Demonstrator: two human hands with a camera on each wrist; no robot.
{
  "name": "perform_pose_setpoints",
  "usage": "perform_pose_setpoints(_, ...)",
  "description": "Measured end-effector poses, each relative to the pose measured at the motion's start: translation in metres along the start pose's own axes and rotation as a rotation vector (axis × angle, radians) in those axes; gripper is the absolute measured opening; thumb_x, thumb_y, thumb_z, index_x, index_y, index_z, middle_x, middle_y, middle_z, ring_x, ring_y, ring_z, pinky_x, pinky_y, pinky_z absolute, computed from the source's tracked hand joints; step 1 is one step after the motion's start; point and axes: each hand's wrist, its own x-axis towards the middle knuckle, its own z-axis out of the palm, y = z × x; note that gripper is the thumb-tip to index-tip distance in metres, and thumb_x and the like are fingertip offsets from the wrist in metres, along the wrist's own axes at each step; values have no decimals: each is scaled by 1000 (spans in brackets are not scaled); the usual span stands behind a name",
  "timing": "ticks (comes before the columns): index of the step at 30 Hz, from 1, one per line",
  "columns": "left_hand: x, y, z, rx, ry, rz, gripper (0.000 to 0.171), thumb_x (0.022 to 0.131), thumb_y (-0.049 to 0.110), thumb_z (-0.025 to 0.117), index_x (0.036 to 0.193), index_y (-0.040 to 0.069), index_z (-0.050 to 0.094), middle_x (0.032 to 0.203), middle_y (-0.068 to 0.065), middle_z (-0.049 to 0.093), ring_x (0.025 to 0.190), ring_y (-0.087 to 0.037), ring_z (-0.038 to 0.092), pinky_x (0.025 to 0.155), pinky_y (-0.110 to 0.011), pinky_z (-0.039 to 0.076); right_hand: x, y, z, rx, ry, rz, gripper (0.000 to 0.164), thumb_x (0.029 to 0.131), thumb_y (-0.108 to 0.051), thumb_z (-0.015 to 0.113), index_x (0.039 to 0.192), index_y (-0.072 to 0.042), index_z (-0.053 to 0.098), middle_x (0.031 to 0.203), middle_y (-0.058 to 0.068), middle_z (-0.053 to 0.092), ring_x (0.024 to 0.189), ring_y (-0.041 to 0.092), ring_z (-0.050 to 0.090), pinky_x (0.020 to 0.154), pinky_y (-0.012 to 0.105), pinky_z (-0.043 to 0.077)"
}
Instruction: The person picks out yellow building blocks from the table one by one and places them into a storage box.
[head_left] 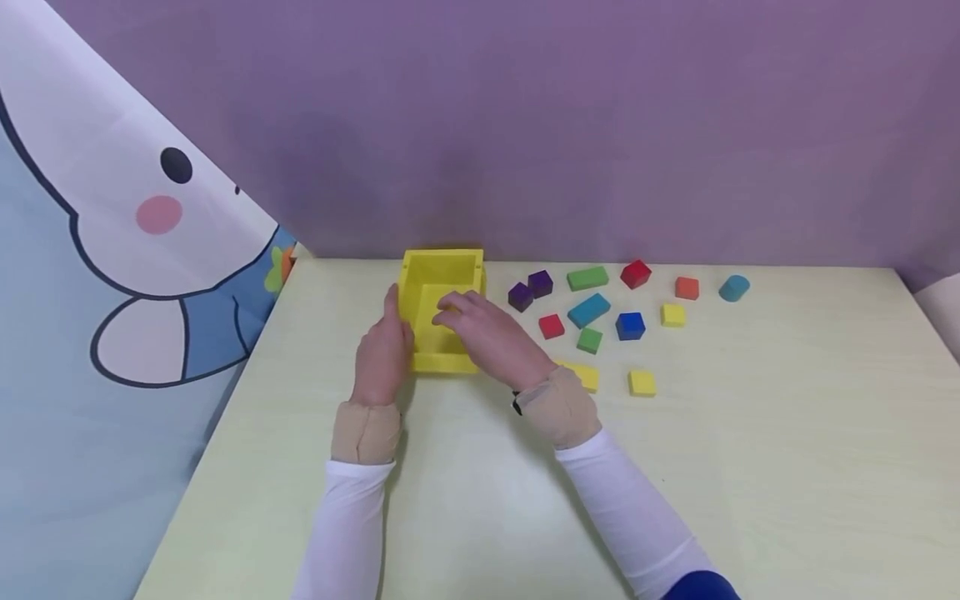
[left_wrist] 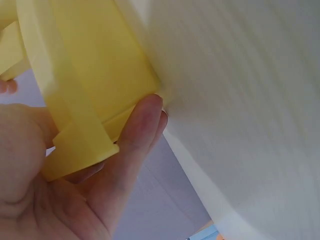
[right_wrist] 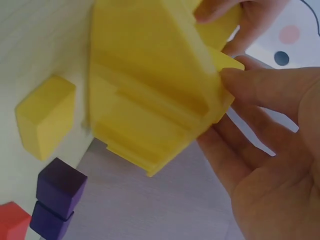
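A yellow open-topped box stands at the back left of the table. My left hand grips its left wall, and in the left wrist view the thumb and fingers lie on either side of that wall. Over the box's right side is my right hand. In the right wrist view it pinches a yellow block between thumb and fingers, above the rim. That block's full shape is partly hidden by the fingers and the box.
Right of the box lie two purple cubes, a yellow block, a green block, a blue cube, a blue cylinder and several other coloured blocks. A purple backdrop rises behind the table.
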Motion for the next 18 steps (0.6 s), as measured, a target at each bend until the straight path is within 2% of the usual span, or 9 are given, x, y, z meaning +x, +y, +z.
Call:
perform_pose_setpoints(8,-3,2,0,3,5,-17,57,92,12,42,144,6,19,64,-12,49,47,-25,44,45,-38,38,6,-4,4,-73,-111,-18,32,84,-7,60,115,-14,64,115,1,57,105,17,52,93,23,38)
perform_pose_setpoints(13,0,6,0,-6,26,6,57,91,12,42,144,5,20,65,-14,51,49,-27,46,46,-41,39,9,-1,9,-114,-125,-6,29,85,-8,59,112,-15,66,111,-1,59,100,17,48,94,25,34)
perform_pose_setpoints(18,-1,6,2,6,20,-2,57,92,13,42,143,4,19,72,-18,56,55,-32,52,50,-45,41,9,2,16,-161,-149,-18,26,87,-9,57,110,-16,67,108,-1,61,102,18,50,100,29,26)
